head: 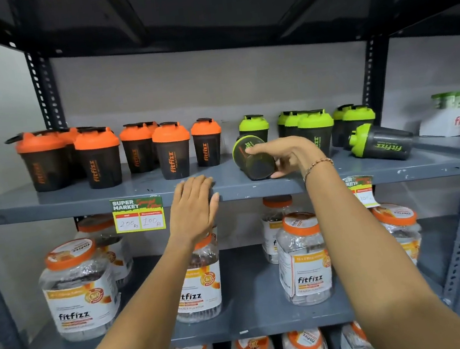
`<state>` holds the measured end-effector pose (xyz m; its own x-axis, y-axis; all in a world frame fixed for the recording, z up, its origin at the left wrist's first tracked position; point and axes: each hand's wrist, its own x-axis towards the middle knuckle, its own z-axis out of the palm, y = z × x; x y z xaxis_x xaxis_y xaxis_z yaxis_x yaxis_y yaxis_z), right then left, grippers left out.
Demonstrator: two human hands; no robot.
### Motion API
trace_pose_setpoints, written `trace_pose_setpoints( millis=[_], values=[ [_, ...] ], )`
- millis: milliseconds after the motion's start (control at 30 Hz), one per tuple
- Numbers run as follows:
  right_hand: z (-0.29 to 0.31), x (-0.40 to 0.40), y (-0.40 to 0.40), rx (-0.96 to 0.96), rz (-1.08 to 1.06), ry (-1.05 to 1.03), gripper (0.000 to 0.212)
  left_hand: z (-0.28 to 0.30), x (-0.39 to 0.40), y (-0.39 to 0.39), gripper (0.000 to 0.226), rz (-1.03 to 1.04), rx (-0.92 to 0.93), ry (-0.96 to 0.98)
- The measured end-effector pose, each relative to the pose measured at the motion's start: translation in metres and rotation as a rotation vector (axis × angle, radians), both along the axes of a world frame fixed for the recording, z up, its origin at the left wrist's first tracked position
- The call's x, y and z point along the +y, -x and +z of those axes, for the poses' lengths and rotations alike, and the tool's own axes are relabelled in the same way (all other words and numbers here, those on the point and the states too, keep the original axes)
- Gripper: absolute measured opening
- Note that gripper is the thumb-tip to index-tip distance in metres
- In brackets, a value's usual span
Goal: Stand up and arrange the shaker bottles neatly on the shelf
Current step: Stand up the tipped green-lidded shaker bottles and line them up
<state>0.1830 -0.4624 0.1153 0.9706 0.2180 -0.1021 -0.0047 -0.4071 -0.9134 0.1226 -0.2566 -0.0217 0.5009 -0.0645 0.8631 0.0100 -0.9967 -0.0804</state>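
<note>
Five fingers (252, 150) of the right hand (287, 154) wrap a toppled green-lidded shaker bottle (254, 157) at the shelf's (81, 200) front edge, seemingly to tip it upright. Spread flat and gripping nothing, the left hand (195, 207) rests on the shelf lip, likely as a brace. Farther right, another green bottle (380, 142) lies on its side beside the standing ones.

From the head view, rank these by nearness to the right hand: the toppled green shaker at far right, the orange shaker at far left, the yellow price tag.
1. Toppled green shaker, on its side, right of the right hand.
2. Yellow price tag, on the shelf edge, lower left.
3. Far-left orange shaker, upright at the shelf's left end.
</note>
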Motion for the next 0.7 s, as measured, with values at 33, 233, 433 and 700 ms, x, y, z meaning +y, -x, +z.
trace_pose_setpoints(
  millis=[33, 233, 433, 700],
  values=[
    [-0.001, -0.001, -0.002, 0.029, 0.011, -0.092, 0.053, 0.000, 0.006, 0.002, 0.039, 0.024, -0.030, 0.031],
    [-0.021, 0.011, -0.013, 0.129, 0.253, -0.563, 0.033, 0.000, 0.026, 0.007, 0.041, 0.093, -0.033, 0.009],
    [-0.023, 0.035, -0.033, -0.071, 0.197, -0.374, 0.041, -0.004, 0.027, 0.004, 0.040, 0.091, -0.078, -0.002],
    [-0.043, 0.037, -0.090, -0.320, 0.127, -0.066, 0.091, -0.008, 0.032, -0.004, 0.040, 0.087, -0.158, -0.033]
  ],
)
